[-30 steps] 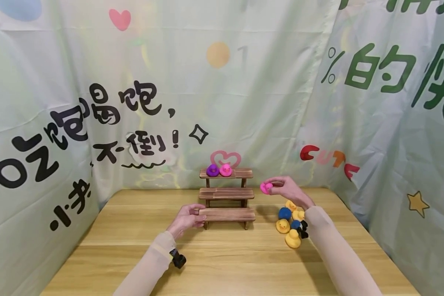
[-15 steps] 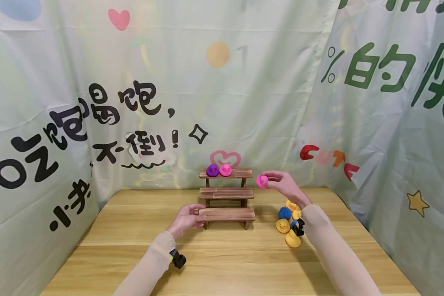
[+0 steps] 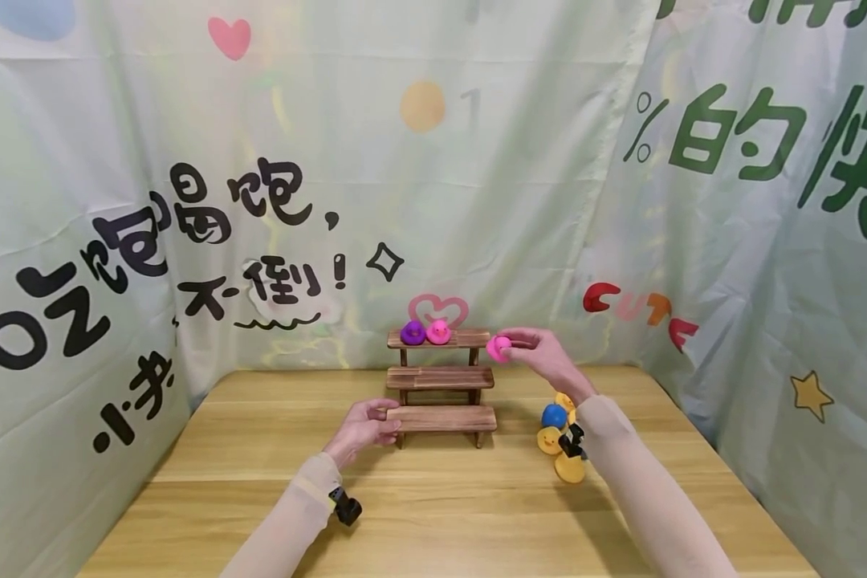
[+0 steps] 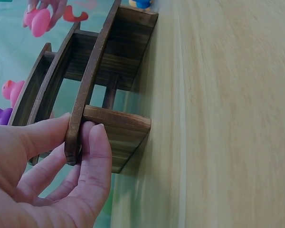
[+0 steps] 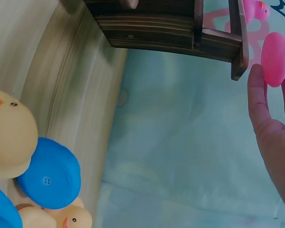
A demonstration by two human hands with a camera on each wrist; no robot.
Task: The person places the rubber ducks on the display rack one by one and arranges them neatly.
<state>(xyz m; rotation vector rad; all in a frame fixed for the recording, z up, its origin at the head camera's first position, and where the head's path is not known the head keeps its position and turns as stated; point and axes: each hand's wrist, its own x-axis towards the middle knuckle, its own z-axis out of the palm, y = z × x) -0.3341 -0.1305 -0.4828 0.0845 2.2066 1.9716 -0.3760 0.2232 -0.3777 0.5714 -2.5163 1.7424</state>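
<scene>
Your left hand [image 3: 361,427] pinches the bottom shelf [image 3: 444,418]; your right hand [image 3: 542,353], a pink duck [image 3: 497,350] near the top shelf [image 3: 470,339]. Apparent step: shelving; next likely needs a level set-down.

The head view was bright and evenly lit from a source out of frame, with soft shadows on the table [image 3: 448,514] and along the folds of the cloth backdrop [image 3: 520,201]. Both wrist views looked dimmer, cooler and slightly soft; in the right one, the table edge bowed and the wooden stand [image 5: 154,29] looked dark.
</scene>
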